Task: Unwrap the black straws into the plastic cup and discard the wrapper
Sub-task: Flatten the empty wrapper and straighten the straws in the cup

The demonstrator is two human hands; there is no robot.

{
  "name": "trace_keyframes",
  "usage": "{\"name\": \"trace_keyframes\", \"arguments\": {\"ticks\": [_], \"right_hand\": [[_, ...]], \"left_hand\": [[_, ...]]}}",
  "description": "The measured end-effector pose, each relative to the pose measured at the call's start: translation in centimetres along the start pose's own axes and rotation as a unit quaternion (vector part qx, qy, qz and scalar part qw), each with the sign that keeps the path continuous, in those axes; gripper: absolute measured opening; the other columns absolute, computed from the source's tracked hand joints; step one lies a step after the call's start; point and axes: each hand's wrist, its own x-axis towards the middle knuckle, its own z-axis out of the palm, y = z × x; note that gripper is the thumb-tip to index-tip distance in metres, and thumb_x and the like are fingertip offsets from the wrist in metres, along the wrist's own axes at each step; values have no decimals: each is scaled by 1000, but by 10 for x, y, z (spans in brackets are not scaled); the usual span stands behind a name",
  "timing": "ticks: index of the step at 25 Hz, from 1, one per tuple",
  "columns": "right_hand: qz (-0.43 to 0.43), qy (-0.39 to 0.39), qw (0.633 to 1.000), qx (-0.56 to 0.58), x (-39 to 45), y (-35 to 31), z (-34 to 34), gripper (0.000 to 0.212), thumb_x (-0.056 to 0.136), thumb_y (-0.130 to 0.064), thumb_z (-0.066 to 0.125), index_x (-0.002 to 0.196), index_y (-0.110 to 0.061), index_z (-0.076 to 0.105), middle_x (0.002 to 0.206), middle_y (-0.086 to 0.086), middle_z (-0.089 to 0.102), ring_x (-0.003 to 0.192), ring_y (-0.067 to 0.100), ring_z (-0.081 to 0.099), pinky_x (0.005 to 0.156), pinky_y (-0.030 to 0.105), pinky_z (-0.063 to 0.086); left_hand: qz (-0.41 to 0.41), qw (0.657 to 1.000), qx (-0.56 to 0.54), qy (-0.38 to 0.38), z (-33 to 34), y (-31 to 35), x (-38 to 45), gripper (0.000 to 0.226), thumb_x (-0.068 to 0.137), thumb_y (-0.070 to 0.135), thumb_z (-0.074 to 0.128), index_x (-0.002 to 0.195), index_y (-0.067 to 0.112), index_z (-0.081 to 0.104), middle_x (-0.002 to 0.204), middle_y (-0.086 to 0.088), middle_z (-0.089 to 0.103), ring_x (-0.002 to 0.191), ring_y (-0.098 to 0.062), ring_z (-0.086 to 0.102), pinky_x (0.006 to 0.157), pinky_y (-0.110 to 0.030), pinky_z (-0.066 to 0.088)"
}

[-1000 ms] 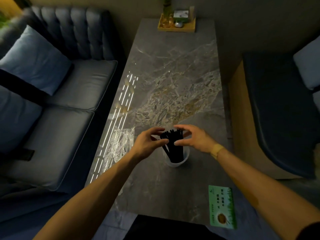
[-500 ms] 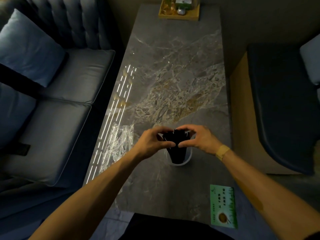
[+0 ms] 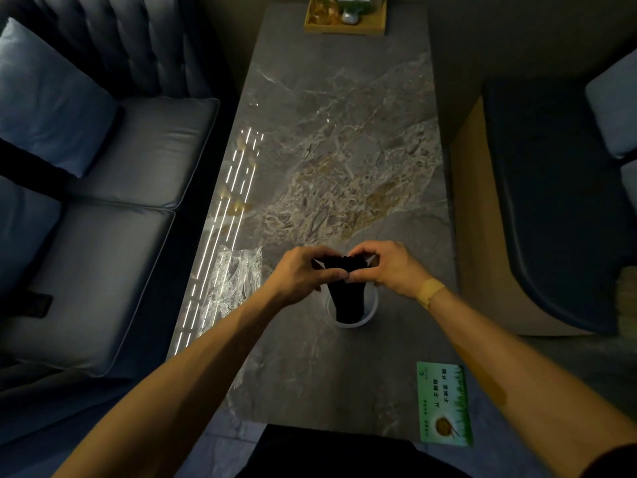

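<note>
A bundle of black straws (image 3: 346, 298) stands upright in a clear plastic cup (image 3: 352, 321) on the marble table (image 3: 344, 150). My left hand (image 3: 303, 274) and my right hand (image 3: 389, 267) close around the tops of the straws from either side, fingertips meeting in front of the bundle. The crumpled clear wrapper (image 3: 231, 281) lies flat on the table to the left of the cup, near the table's left edge, apart from both hands.
A green printed card (image 3: 444, 403) lies at the near right corner. A wooden tray (image 3: 344, 15) with small items sits at the far end. A blue sofa (image 3: 103, 201) runs along the left, a dark seat (image 3: 551, 201) along the right.
Both hands have closed in from spread fingers to a tight grip around the straw tops, squeezing the fanned bundle together. The view has tilted slightly down.
</note>
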Motion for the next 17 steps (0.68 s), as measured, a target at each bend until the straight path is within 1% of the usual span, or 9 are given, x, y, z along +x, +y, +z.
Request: {"name": "trace_keyframes", "arguments": {"ticks": [2, 5, 7, 10, 12, 13, 14, 15, 17], "right_hand": [[-9, 2, 1000, -22, 1, 0, 3, 31, 66, -36, 83, 93, -33, 69, 82, -20, 65, 70, -5, 60, 69, 27, 54], [-24, 10, 999, -40, 0, 0, 9, 38, 64, -39, 83, 98, -30, 69, 95, -9, 66, 84, 8, 62, 77, 34, 56], [-26, 11, 998, -50, -2, 2, 11, 52, 62, -43, 84, 109, -31, 65, 106, -5, 64, 87, 11, 60, 76, 31, 55], [-14, 14, 999, -30, -9, 14, 8, 79, 57, -48, 86, 128, -38, 51, 115, -10, 54, 80, 5, 55, 68, 20, 49], [9, -2, 1000, -10, -18, 27, 8, 94, 55, -50, 86, 137, -40, 41, 120, -15, 47, 88, 5, 53, 70, 17, 45], [23, -15, 1000, -2, -22, 33, 11, 99, 55, -50, 86, 140, -40, 37, 122, -16, 43, 94, 5, 51, 74, 19, 45], [36, -25, 999, 2, -26, 39, 15, 101, 55, -51, 85, 142, -39, 35, 124, -17, 41, 97, 4, 50, 76, 21, 44], [47, -28, 999, 1, -28, 43, 20, 99, 57, -50, 85, 142, -38, 35, 123, -17, 41, 97, 3, 50, 75, 21, 43], [60, -22, 998, -22, -28, 47, 28, 87, 62, -49, 82, 136, -34, 40, 119, -16, 45, 94, 2, 54, 66, 16, 39]], "left_hand": [[-5, 1000, 3, 2, 0, -1, -3, 29, 79, 34, 77, 105, 25, 71, 81, 16, 70, 65, 2, 66, 52, -13, 50], [-11, 1000, 19, 4, 1, -4, -8, 38, 79, 40, 76, 113, 26, 68, 92, 11, 69, 72, 2, 65, 61, -15, 49], [-12, 1000, 23, 14, 0, -3, -10, 51, 77, 46, 76, 123, 29, 62, 108, 10, 65, 85, -1, 64, 70, -18, 50], [-27, 999, 7, 20, -1, -5, -15, 74, 71, 49, 79, 136, 32, 49, 128, 6, 58, 103, -9, 61, 83, -29, 55], [-20, 999, 36, 20, -1, -6, -20, 85, 68, 51, 81, 141, 35, 41, 137, 2, 51, 115, -12, 54, 93, -35, 53], [8, 996, 83, 21, 0, -4, -21, 89, 67, 54, 80, 143, 36, 37, 141, 1, 46, 121, -15, 49, 98, -36, 49], [54, 988, 145, 19, 2, 1, -21, 90, 67, 58, 77, 144, 37, 35, 145, 1, 42, 127, -17, 44, 102, -37, 46], [110, 972, 207, 14, 5, 8, -18, 88, 69, 63, 72, 144, 39, 33, 147, 0, 38, 130, -20, 41, 102, -38, 43], [200, 929, 313, -3, 14, 28, -5, 73, 77, 67, 58, 142, 42, 35, 147, 0, 39, 131, -24, 42, 99, -40, 43]]}}
